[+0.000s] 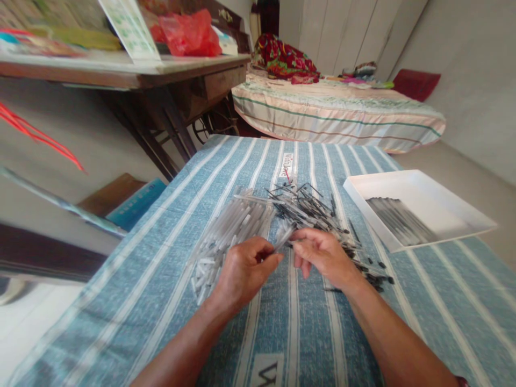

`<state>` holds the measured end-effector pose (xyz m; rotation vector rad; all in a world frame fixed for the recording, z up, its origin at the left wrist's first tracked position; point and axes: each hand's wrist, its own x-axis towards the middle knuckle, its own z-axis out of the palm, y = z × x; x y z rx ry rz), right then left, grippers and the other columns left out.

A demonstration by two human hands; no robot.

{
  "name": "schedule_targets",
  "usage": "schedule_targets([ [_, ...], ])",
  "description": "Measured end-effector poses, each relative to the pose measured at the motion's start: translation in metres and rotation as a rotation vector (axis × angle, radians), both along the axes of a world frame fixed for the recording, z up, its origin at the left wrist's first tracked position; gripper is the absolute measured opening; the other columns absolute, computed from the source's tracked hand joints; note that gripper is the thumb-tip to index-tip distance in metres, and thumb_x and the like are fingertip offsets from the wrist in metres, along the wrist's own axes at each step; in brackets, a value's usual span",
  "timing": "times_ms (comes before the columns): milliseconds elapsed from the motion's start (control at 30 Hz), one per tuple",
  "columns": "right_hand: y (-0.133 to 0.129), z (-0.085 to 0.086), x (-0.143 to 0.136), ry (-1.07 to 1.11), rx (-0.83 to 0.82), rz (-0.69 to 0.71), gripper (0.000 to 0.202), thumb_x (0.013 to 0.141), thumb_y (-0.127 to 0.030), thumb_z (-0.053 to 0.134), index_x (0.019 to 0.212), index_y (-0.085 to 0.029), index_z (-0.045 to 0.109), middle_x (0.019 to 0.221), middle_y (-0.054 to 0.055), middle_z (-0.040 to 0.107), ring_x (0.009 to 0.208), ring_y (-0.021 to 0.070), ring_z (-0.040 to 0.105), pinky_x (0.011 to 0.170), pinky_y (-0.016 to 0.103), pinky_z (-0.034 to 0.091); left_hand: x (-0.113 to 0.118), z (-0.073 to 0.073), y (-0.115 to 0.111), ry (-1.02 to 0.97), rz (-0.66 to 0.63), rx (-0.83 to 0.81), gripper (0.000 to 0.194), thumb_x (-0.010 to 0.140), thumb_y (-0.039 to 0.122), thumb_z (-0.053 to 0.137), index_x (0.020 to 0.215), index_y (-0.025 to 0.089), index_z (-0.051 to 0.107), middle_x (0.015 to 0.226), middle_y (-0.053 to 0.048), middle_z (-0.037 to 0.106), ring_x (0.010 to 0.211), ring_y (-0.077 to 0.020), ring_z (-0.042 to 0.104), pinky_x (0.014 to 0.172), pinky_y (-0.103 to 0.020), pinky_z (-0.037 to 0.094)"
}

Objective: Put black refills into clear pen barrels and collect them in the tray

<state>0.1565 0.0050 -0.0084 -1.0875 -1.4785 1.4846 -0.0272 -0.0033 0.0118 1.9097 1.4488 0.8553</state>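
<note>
Between the thumb and fingers of my left hand (250, 269) is a clear pen barrel (283, 240), tilted up and to the right. My right hand (322, 255) is close beside it, thumb and forefinger pinched near the barrel's far end; what they grip is too small to make out. Many clear pen barrels (245, 217) lie in a heap beyond and left of my left hand. Behind my right hand spreads a loose pile of thin black pen refills (310, 207), partly covered by that hand and forearm.
A shallow white box (455, 215) at the right holds a row of dark-filled pens (399, 219). Everything rests on a blue striped tablecloth (161, 269). Left stands a wooden desk (177, 72) with a red plastic bag (189, 33); a bed (338, 107) is beyond.
</note>
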Motion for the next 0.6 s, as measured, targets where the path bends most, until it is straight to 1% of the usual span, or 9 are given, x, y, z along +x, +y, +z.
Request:
schedule_targets([
  [67, -0.001, -0.003, -0.004, -0.055, 0.003, 0.059, 0.029, 0.079, -0.042, 0.058, 0.094, -0.017, 0.058, 0.056, -0.004, 0.060, 0.038, 0.0094, 0.053, 0.040, 0.020, 0.038, 0.000, 0.003, 0.001, -0.166, 0.061, -0.102, 0.021, 0.071, 0.029, 0.065, 0.056, 0.015, 0.057, 0.048, 0.005, 0.045, 0.045, -0.0071, 0.038, 0.043, -0.020, 0.027],
  [133, -0.002, -0.006, -0.008, -0.178, 0.081, 0.057, 0.020, 0.082, -0.034, 0.057, 0.092, -0.018, 0.061, 0.057, -0.004, 0.060, 0.041, 0.0096, 0.053, 0.043, 0.020, 0.040, -0.002, 0.006, 0.003, -0.342, 0.148, -0.183, 0.021, 0.069, 0.030, 0.067, 0.057, 0.015, 0.058, 0.046, 0.006, 0.045, 0.043, -0.0065, 0.036, 0.042, -0.020, 0.025],
  [200, -0.004, -0.008, -0.013, -0.376, 0.260, 0.042, 0.012, 0.083, -0.024, 0.054, 0.087, -0.019, 0.064, 0.064, -0.002, 0.063, 0.053, 0.0114, 0.058, 0.053, 0.022, 0.043, -0.004, 0.009, 0.006, -0.507, 0.224, -0.225, 0.020, 0.067, 0.029, 0.069, 0.058, 0.015, 0.058, 0.044, 0.006, 0.047, 0.042, -0.0063, 0.037, 0.042, -0.019, 0.026],
  [267, -0.005, -0.008, -0.018, -0.631, 0.464, 0.066, 0.015, 0.084, -0.016, 0.051, 0.086, -0.020, 0.065, 0.075, 0.001, 0.066, 0.070, 0.0143, 0.061, 0.065, 0.023, 0.043, -0.007, 0.010, 0.009, -0.625, 0.261, -0.236, 0.019, 0.066, 0.028, 0.070, 0.057, 0.015, 0.059, 0.044, 0.005, 0.049, 0.042, -0.0064, 0.040, 0.044, -0.019, 0.029],
  [300, -0.006, -0.008, -0.021, -0.765, 0.546, 0.100, 0.018, 0.084, -0.013, 0.049, 0.088, -0.021, 0.066, 0.078, 0.003, 0.067, 0.075, 0.0157, 0.062, 0.068, 0.024, 0.042, -0.008, 0.010, 0.010, -0.664, 0.272, -0.238, 0.018, 0.065, 0.027, 0.070, 0.057, 0.015, 0.059, 0.045, 0.004, 0.050, 0.042, -0.0066, 0.041, 0.044, -0.019, 0.030],
  [367, -0.006, -0.007, -0.028, -1.001, 0.649, 0.178, 0.024, 0.083, -0.010, 0.046, 0.093, -0.021, 0.065, 0.081, 0.005, 0.066, 0.077, 0.0179, 0.061, 0.067, 0.026, 0.041, -0.009, 0.010, 0.012, -0.717, 0.280, -0.248, 0.017, 0.065, 0.026, 0.070, 0.058, 0.014, 0.060, 0.047, 0.003, 0.053, 0.043, -0.0072, 0.043, 0.044, -0.020, 0.032],
  [467, -0.005, -0.004, -0.036, -1.202, 0.676, 0.255, 0.025, 0.082, -0.007, 0.044, 0.094, -0.019, 0.063, 0.083, 0.007, 0.064, 0.074, 0.0198, 0.061, 0.065, 0.028, 0.041, -0.011, 0.007, 0.013, -0.777, 0.270, -0.280, 0.014, 0.066, 0.025, 0.070, 0.061, 0.013, 0.063, 0.051, 0.000, 0.057, 0.045, -0.0080, 0.047, 0.044, -0.020, 0.035],
  [533, -0.004, -0.002, -0.037, -1.239, 0.652, 0.259, 0.024, 0.082, -0.009, 0.045, 0.094, -0.019, 0.062, 0.085, 0.008, 0.064, 0.075, 0.0200, 0.061, 0.065, 0.029, 0.041, -0.012, 0.006, 0.013, -0.819, 0.256, -0.307, 0.012, 0.067, 0.023, 0.070, 0.064, 0.013, 0.064, 0.055, -0.001, 0.060, 0.047, -0.0082, 0.050, 0.046, -0.020, 0.037],
  [600, -0.002, 0.000, -0.033, -1.224, 0.635, 0.248, 0.020, 0.083, -0.013, 0.046, 0.095, -0.019, 0.061, 0.088, 0.008, 0.064, 0.078, 0.0204, 0.061, 0.066, 0.028, 0.040, -0.013, 0.005, 0.013, -0.863, 0.254, -0.336, 0.011, 0.066, 0.022, 0.070, 0.067, 0.012, 0.064, 0.058, -0.001, 0.061, 0.048, -0.0084, 0.051, 0.047, -0.020, 0.039],
])
